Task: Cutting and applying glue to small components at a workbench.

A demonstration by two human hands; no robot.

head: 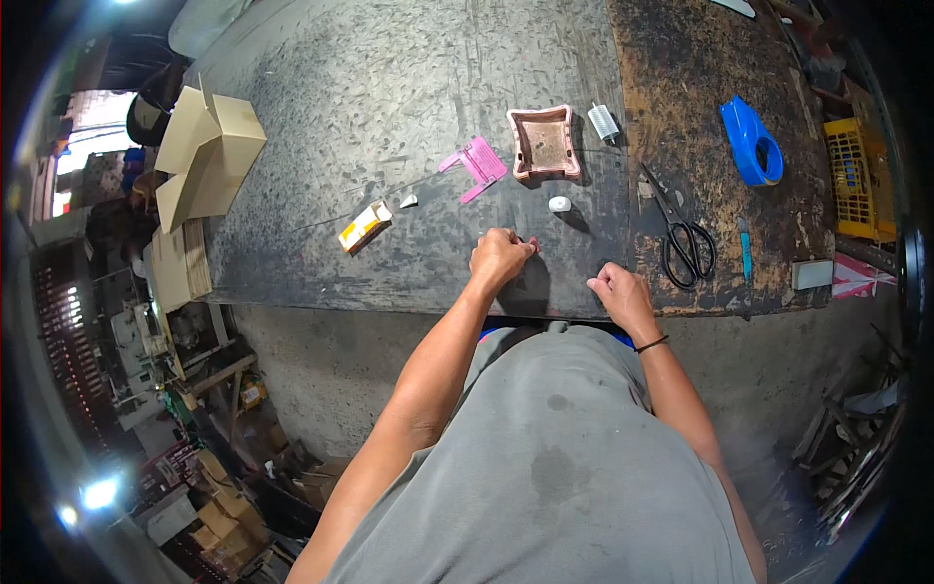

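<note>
My left hand [501, 257] hovers over the worn dark tabletop [408, 270], its fingertips pinched on a small reddish piece [535, 244] that is mostly hidden. Close to the table's front edge, my right hand [626, 298] has curled fingers; whether they hold anything is hidden. A small white plastic cap [560, 204] stands beyond and between the hands. Farther back lie a pink plastic bracket [481, 165] and a square pinkish tray [546, 139] with a brown inside. A ribbed whitish cylinder [603, 123] is beside the tray.
Black-handled scissors [680, 233], a turquoise slim tool [745, 252] and a blue tape dispenser [751, 142] lie rightward. Leftward are a yellow-white small carton [365, 227], a white pointed piece [408, 201] and an open cardboard box [211, 150]. A yellow crate [857, 179] stands past the right edge.
</note>
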